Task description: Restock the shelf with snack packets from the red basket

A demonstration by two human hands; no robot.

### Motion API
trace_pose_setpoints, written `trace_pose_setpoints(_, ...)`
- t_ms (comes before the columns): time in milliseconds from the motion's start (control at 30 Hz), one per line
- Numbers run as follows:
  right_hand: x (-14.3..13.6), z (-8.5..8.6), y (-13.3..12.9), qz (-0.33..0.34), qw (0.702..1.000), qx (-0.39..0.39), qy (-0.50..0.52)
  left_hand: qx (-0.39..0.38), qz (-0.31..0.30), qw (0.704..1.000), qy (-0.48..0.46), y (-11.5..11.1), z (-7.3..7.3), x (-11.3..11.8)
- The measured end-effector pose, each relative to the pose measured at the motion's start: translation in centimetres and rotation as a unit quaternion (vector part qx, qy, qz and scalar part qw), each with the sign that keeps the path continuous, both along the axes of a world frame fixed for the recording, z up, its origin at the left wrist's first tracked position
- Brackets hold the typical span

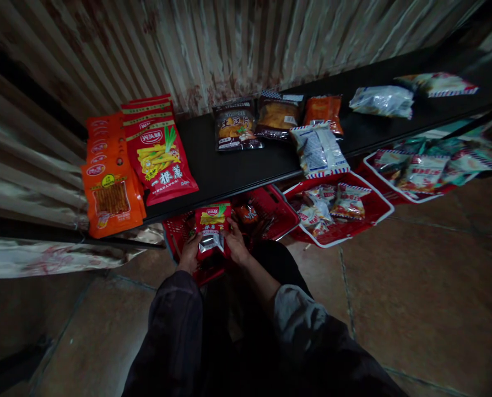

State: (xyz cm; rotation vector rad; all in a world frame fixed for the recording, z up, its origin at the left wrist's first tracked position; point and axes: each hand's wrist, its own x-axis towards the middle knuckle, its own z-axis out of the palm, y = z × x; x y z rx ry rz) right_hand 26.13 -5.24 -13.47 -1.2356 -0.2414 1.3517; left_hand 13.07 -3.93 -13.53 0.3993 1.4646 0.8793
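Both my hands grip a red snack packet point(212, 230).
It sits over the red basket point(270, 212), below the counter point(246, 160).

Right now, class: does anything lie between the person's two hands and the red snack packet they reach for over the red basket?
Nothing visible does. The left hand and right hand already grip the red snack packet by its two sides, above the red basket.
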Motion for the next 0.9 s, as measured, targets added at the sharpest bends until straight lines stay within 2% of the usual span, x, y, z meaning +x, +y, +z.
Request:
trace_pose_setpoints(100, 0.3, 2.1, -1.4, 0.023, 0.999, 0.024, 0.034, -0.012, 0.072, 0.996, -0.049, -1.6, 1.4, 0.3)
trace_pose_setpoints(200, 0.4, 4.0, -3.7, 0.081, 0.995, -0.009, 0.053, -0.003, 0.133, 0.988, -0.075, -3.2, 3.0, 0.8)
trace_pose_setpoints(333, 0.7, 6.1, -7.2, 0.151, 0.987, -0.031, 0.036, 0.005, 0.161, 0.986, -0.05, -5.2, 5.3, 1.2)
trace_pose_setpoints(500, 1.2, 8.2, -9.9, 0.146, 0.989, 0.018, 0.029, 0.07, 0.167, 0.983, -0.029, -7.9, 7.9, 1.7)
trace_pose_setpoints(567, 1.2, 8.9, -10.5, 0.143, 0.989, 0.039, -0.02, 0.135, 0.154, 0.979, 0.008, -9.4, 8.9, 1.9)
trace_pose_setpoints(667, 1.4, 10.4, -11.5, 0.163, 0.973, 0.085, -0.14, 0.25, 0.115, 0.951, 0.141, -11.5, 10.6, 1.7)
trace_pose_setpoints(767, 2.1, 12.6, -12.4, 0.18, 0.924, 0.14, -0.308, 0.329, 0.103, 0.897, 0.277, -12.6, 12.2, 0.6)
trace_pose_setpoints(833, 2.7, 14.3, -12.9, 0.173, 0.886, 0.165, -0.397, 0.365, 0.094, 0.876, 0.3, -12.7, 13.3, -0.2)
trace_pose_setpoints(900, 3.2, 15.9, -13.3, 0.153, 0.862, 0.187, -0.446, 0.384, 0.088, 0.875, 0.282, -12.7, 14.5, -0.7)
